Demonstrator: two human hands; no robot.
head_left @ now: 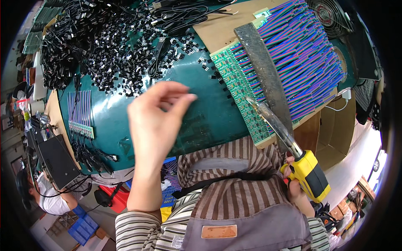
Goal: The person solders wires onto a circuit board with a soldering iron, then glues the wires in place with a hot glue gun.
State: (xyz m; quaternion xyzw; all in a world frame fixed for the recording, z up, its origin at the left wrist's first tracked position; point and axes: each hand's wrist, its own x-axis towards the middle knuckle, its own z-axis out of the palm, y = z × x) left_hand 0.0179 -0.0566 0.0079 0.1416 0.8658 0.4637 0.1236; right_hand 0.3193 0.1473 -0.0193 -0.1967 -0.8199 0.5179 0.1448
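Note:
My left hand point(157, 115) hovers over the green tabletop point(201, 113), fingers loosely curled, a small gap between thumb and index finger, nothing visible in it. Partly behind its handle, my right hand point(295, 189) grips a yellow and black soldering gun point(309, 175). The gun's tip meets or hovers just over a panel of small green circuit boards point(240, 85); contact is hard to tell. Bundled blue, red and green wires point(303, 58) run from the boards to the right. A dark, worn metal bar point(268, 71) lies across them. Small black connectors poke out along the panel's left edge.
Loose black connectors point(121, 58) form a large heap at the far left, beside coiled black cables point(180, 14). A smaller wired board strip point(81, 127) lies at the left. Behind the panel sits a fan point(328, 14). Another person point(54, 196) sits beyond the table's left side.

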